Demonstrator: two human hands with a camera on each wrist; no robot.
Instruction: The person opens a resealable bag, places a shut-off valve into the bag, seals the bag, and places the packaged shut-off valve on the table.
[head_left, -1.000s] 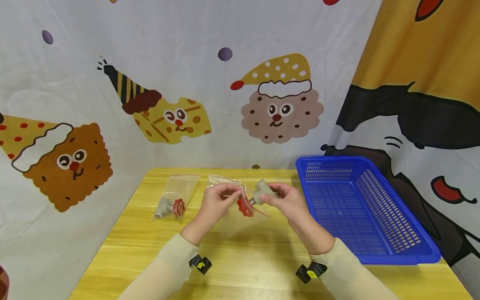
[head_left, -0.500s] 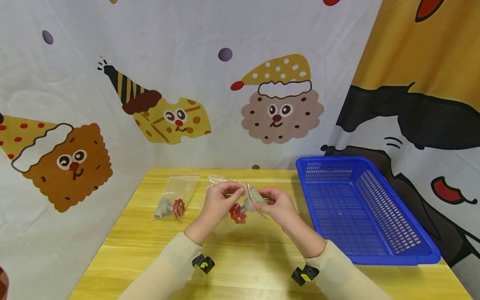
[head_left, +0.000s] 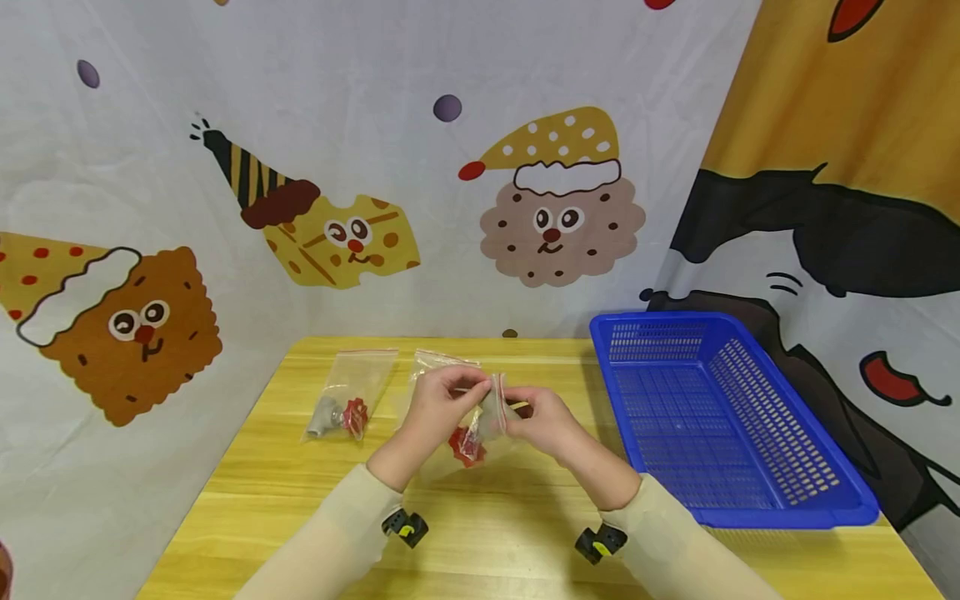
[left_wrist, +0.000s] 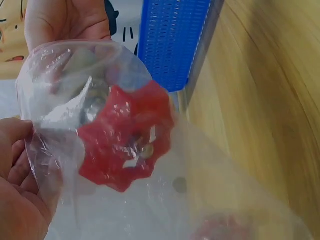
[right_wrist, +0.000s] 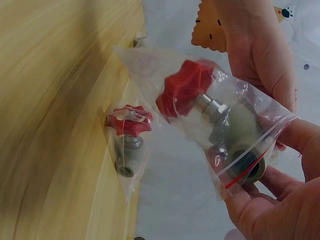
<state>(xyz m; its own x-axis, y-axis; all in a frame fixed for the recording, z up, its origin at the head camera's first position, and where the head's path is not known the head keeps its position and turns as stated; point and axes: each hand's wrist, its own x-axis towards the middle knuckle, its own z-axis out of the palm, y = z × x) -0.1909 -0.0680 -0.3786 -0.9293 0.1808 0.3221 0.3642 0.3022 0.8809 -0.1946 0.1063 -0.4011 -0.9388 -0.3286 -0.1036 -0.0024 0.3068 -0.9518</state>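
Observation:
Between my two hands, a clear zip bag (head_left: 501, 390) surrounds a stop valve (right_wrist: 240, 127). The valve has a red handwheel (left_wrist: 127, 137), a metal stem and a grey body. Its handwheel lies toward the bag's bottom, and the grey pipe end sits at the red-striped mouth. My left hand (head_left: 437, 410) pinches one side of the bag near the mouth between thumb and fingers. On the other side, my right hand (head_left: 546, 421) grips the bag's mouth, fingers curled beside the valve's grey end.
At the table's left back lies another bagged valve (head_left: 337, 415) with a red handwheel. Behind my left hand shows a further zip bag (head_left: 442, 360), partly hidden. A blue plastic basket (head_left: 622, 400) stands on the right of the wooden table (head_left: 487, 542). A printed cloth hangs behind.
The valve has gone from partly outside the bag to inside it, handwheel first, moving left and down. My right hand has shifted left and from the valve's body to the bag's mouth.

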